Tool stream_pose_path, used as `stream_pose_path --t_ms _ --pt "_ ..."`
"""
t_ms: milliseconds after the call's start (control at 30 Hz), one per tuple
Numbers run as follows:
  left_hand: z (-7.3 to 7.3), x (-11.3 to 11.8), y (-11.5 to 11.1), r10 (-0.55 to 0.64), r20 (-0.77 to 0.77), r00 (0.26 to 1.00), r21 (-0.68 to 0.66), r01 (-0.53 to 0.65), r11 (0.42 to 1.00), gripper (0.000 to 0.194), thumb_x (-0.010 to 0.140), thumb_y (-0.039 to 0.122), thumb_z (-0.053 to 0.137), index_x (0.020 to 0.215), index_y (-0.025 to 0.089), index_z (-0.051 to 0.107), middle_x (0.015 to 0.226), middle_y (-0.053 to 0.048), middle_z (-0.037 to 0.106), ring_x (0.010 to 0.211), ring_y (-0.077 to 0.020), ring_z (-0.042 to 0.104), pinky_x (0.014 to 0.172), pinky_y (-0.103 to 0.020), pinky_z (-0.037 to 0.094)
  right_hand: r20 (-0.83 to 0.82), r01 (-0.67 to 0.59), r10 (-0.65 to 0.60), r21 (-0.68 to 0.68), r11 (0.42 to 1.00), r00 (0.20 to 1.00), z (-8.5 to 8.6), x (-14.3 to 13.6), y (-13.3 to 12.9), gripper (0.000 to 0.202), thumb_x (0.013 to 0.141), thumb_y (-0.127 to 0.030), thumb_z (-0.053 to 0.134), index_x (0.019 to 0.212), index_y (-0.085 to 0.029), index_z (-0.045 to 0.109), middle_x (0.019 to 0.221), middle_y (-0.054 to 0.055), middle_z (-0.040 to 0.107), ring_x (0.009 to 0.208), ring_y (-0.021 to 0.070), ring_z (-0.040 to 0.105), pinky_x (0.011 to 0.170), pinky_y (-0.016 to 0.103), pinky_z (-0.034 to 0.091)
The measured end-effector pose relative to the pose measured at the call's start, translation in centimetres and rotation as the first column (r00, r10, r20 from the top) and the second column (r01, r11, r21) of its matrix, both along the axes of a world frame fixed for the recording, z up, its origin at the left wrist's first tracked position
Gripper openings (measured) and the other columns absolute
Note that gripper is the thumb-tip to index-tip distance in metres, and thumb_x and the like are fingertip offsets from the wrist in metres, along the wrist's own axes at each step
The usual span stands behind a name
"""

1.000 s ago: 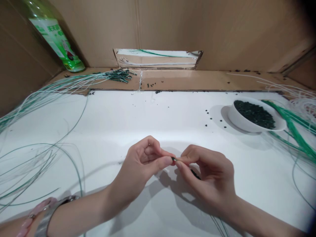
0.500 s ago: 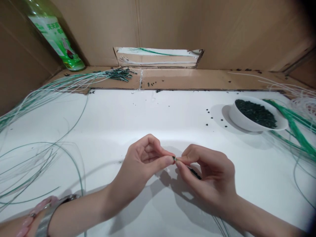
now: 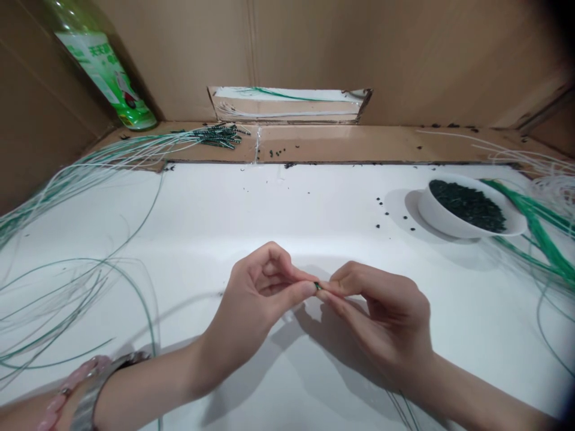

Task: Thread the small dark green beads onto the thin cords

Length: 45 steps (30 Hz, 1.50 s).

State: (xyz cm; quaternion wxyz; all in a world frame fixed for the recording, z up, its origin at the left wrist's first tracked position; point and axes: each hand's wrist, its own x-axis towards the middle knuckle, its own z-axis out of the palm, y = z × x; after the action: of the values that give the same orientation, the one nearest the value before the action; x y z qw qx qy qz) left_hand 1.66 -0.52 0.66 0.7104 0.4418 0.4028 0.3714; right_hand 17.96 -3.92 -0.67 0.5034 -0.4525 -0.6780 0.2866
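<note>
Near the middle of the white surface, my left hand [image 3: 258, 293] pinches a tiny dark green bead [image 3: 317, 286] between thumb and forefinger. My right hand [image 3: 386, 317] meets it fingertip to fingertip, thumb and forefinger closed on what looks like the thread at the bead; the fingers hide most of it. Thin green and pale thread ends [image 3: 402, 410] trail out below my right wrist. To the right stands a white bowl [image 3: 426, 216] filled with dark green beads [image 3: 467, 206]. Several loose beads [image 3: 405, 217] lie left of the bowl.
Bead-strung threads [image 3: 220, 135] lie in a bundle on the cardboard ledge [image 3: 323, 140]. A green bottle [image 3: 110, 78] leans in the back left corner. Loose green threads [image 3: 67, 323] loop at the left; green strands [image 3: 545, 233] and white cords [image 3: 548, 176] lie right.
Both hands stay pinched together at almost the same spot. My right thumb and fingers have drawn closer, and the dark beaded strand seen under them before is now hidden.
</note>
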Motion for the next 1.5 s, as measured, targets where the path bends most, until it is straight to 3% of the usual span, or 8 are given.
stream_pose_path --t_ms 233,433,567,833,1000,1300,1500 --pt "-0.1 0.0 -0.1 0.006 0.003 1.0 0.013 -0.006 1.0 0.025 0.075 0.013 0.07 0.073 0.017 0.045 0.074 0.006 0.07 0.07 -0.0039 0.065 0.065 -0.011 0.051 -0.087 0.009 -0.009 0.0 1.0 0.996 -0.3 0.1 -0.1 0.016 0.075 -0.004 0.066 0.073 -0.017 0.059 0.065 -0.002 0.06 0.057 0.0072 0.055 0.052 0.021 0.044" --pt "-0.1 -0.1 -0.1 -0.037 -0.003 0.999 0.037 0.037 0.999 0.023 0.079 0.013 0.066 0.076 0.018 0.044 0.076 0.004 0.069 0.069 -0.0042 0.064 0.062 -0.012 0.049 -0.077 -0.005 0.004 -0.01 1.0 0.997 0.0 -0.1 -0.1 0.016 0.076 -0.006 0.065 0.068 -0.016 0.056 0.061 -0.002 0.057 0.054 0.0073 0.051 0.047 0.02 0.041" --pt "0.1 0.0 -0.1 -0.025 -0.006 1.0 0.064 0.025 0.998 0.024 0.079 0.012 0.065 0.077 0.018 0.042 0.075 0.006 0.068 0.069 -0.0045 0.064 0.062 -0.013 0.05 -0.073 -0.014 0.014 0.01 1.0 0.997 0.3 0.0 0.0 0.012 0.078 -0.005 0.063 0.075 -0.017 0.062 0.067 0.0 0.063 0.059 0.0085 0.056 0.053 0.023 0.045" --pt "0.2 0.0 -0.5 0.002 -0.021 1.0 0.132 0.001 0.991 0.031 0.079 0.012 0.065 0.076 0.02 0.035 0.076 0.006 0.07 0.07 -0.0059 0.063 0.058 -0.015 0.048 0.116 0.088 -0.108 0.166 0.982 0.987 1.5 0.0 0.3 0.014 0.072 -0.002 0.061 0.073 -0.016 0.06 0.065 0.0 0.062 0.06 0.0091 0.054 0.055 0.024 0.044" --pt "0.1 -0.1 -0.6 0.002 -0.036 0.999 0.173 0.004 0.985 0.034 0.079 0.015 0.066 0.076 0.02 0.033 0.076 0.006 0.07 0.071 -0.006 0.064 0.058 -0.016 0.047 0.27 0.046 -0.116 0.254 0.966 0.956 2.1 0.1 0.1 0.013 0.071 -0.002 0.06 0.073 -0.015 0.061 0.064 0.002 0.059 0.057 0.0089 0.051 0.049 0.02 0.043" --pt "0.0 -0.2 -0.5 -0.009 -0.059 0.998 0.187 0.019 0.982 0.035 0.079 0.015 0.066 0.075 0.021 0.032 0.076 0.006 0.07 0.07 -0.0069 0.064 0.058 -0.017 0.048 0.38 -0.021 -0.073 0.239 0.971 0.922 2.1 0.5 -0.2 0.015 0.076 -0.003 0.057 0.077 -0.018 0.058 0.066 0.002 0.057 0.058 0.0104 0.047 0.049 0.022 0.043" --pt "-0.1 -0.2 -0.3 -0.02 -0.107 0.994 0.248 0.046 0.968 0.033 0.08 0.016 0.065 0.074 0.021 0.033 0.077 0.004 0.069 0.073 -0.0085 0.064 0.071 -0.023 0.052 0.472 -0.11 -0.026 0.259 0.96 0.881 1.9 1.1 -0.4 0.018 0.078 0.001 0.055 0.083 -0.016 0.057 0.071 0.004 0.057 0.064 0.0118 0.046 0.052 0.023 0.041"
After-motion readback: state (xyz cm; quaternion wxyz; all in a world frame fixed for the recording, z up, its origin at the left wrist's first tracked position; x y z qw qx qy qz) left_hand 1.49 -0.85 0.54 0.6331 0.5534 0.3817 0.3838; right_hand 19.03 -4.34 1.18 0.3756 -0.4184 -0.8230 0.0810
